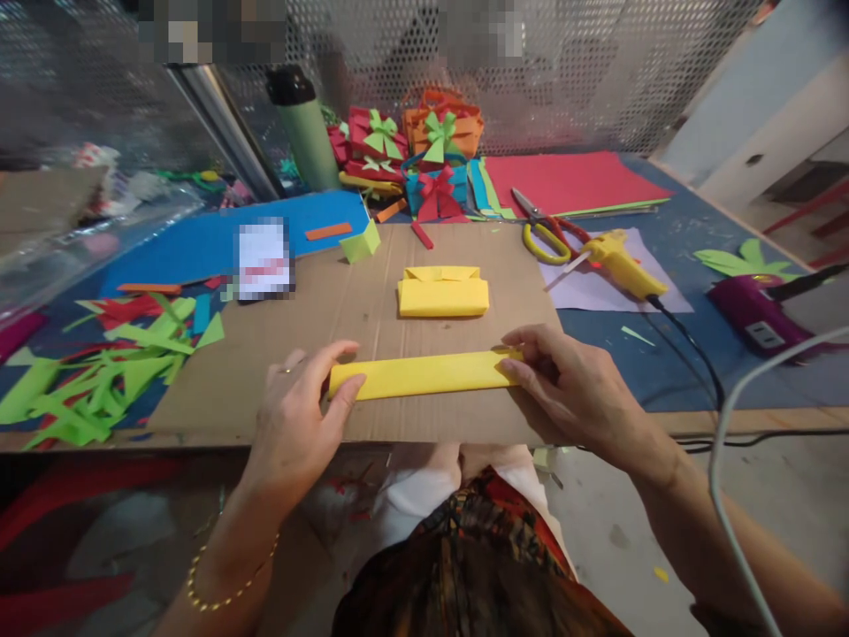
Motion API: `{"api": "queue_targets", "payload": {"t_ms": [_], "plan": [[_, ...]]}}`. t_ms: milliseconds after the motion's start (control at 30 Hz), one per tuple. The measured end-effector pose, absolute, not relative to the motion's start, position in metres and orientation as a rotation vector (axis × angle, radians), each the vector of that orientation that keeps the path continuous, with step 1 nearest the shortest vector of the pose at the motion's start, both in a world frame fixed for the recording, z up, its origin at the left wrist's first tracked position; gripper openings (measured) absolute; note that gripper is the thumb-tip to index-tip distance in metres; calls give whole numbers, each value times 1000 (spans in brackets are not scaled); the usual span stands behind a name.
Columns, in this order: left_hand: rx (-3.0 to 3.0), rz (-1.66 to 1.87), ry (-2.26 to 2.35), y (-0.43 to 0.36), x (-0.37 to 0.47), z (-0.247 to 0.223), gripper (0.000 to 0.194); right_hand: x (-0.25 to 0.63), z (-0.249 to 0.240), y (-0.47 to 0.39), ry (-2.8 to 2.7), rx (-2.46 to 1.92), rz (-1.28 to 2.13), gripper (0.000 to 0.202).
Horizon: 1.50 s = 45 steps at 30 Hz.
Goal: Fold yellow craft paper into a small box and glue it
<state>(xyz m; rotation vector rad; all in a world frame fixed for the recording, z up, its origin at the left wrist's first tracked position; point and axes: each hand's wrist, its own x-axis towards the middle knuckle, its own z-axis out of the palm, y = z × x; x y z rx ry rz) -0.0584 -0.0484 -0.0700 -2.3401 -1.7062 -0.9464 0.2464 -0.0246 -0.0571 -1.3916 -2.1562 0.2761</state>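
Observation:
A long folded strip of yellow paper (428,375) lies level between my two hands, just over the cardboard sheet (265,389). My left hand (302,411) pinches its left end, thumb in front and fingers behind. At the other end, my right hand (570,380) grips the strip between thumb and fingers. Beyond the strip, a small folded yellow paper bag (443,296) rests on the cardboard, its flap toward the back. Neither hand touches it.
Scissors (547,239) and a yellow glue gun (623,265) lie at right, near a purple power strip (756,310). Green paper scraps (133,363) pile up at left. Finished paper bags (438,190), a green bottle (305,133) and red paper sheets (570,181) stand or lie behind.

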Motion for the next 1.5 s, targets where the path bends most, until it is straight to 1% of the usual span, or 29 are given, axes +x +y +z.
{"api": "queue_targets", "payload": {"t_ms": [167,367,767,933,1133,1367,1500], "plan": [[-2368,-961,-1715,-47,-61,-71,22,244,-59,-22,-2157,-1446,215,16],[-2382,-987,-1845,-47,-63,-70,25,240,-58,-23,-2164,-1469,162,16],[-2376,-945,-1954,-45,-57,-62,27,239,-64,-22,-2194,-1534,40,18],[-2379,-1007,-2014,-47,-53,-63,32,242,-70,-23,-2190,-1474,-41,24],[-2396,-1070,-1979,-49,-52,-65,39,242,-69,-24,-2226,-1566,-94,25],[-2428,-971,-1971,-48,-51,-59,37,241,-68,-25,-2257,-1633,-114,24],[-2404,-910,-1989,-48,-49,-59,38,242,-69,-26,-2272,-1589,-156,23]]}}
